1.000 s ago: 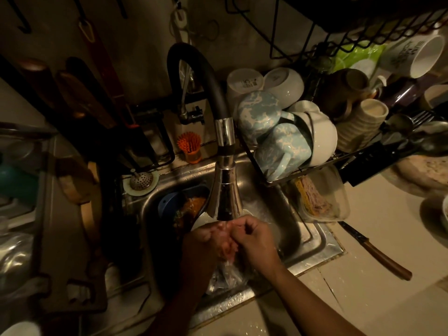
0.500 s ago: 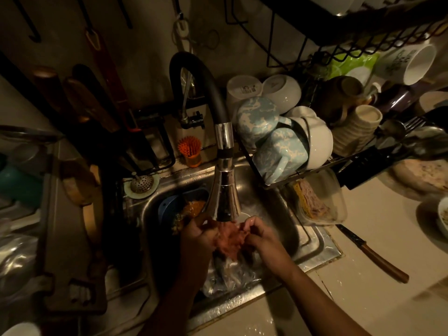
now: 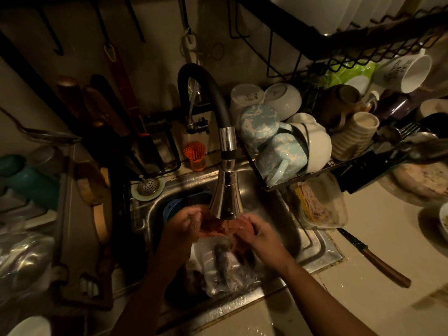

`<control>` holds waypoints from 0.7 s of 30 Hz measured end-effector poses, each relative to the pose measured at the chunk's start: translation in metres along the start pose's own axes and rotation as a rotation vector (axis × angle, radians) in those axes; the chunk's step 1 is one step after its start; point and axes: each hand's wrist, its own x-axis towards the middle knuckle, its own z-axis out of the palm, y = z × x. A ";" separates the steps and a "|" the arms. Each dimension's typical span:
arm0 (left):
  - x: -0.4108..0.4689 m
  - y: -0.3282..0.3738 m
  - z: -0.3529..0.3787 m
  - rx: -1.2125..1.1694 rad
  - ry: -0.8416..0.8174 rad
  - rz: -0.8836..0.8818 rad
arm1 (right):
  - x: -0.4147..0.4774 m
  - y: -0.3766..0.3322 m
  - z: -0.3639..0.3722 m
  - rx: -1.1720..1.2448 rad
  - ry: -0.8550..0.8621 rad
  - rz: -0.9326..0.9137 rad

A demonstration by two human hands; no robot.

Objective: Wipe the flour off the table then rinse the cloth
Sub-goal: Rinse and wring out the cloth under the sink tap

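Cloth (image 3: pixel 217 226), reddish, hangs under the spray head (image 3: pixel 226 197) over the sink (image 3: pixel 312 243), my left hand (image 3: pixel 180 230) and right hand (image 3: pixel 260 235) each curled tight on an end. I judge it limp, sodden, slippery: grip bunched edges.

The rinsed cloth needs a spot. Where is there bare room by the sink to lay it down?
Bare counter for the cloth lies right of the sink, on both sides of the knife, and along the near edge. Crowded: the sink basin, the dish rack, and the dark left side.
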 end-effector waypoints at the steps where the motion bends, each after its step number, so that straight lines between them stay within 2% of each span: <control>1: 0.000 -0.006 -0.005 0.056 -0.026 0.016 | 0.000 -0.002 -0.001 -0.010 0.000 -0.013; 4: -0.002 -0.021 -0.013 0.067 -0.023 -0.012 | 0.001 -0.007 0.001 -0.004 -0.037 -0.013; 6: -0.005 -0.025 -0.014 0.158 -0.033 -0.061 | 0.000 -0.008 0.003 0.017 -0.094 -0.019; 11: -0.020 -0.012 0.023 -0.151 -0.265 -0.147 | -0.004 -0.017 0.009 0.091 -0.196 -0.021; 17: -0.019 -0.022 0.043 -0.335 0.016 -0.161 | -0.005 -0.006 0.003 0.285 -0.126 0.062; 21: -0.021 -0.014 0.050 -0.476 0.073 -0.236 | -0.004 -0.001 0.005 0.010 0.112 0.023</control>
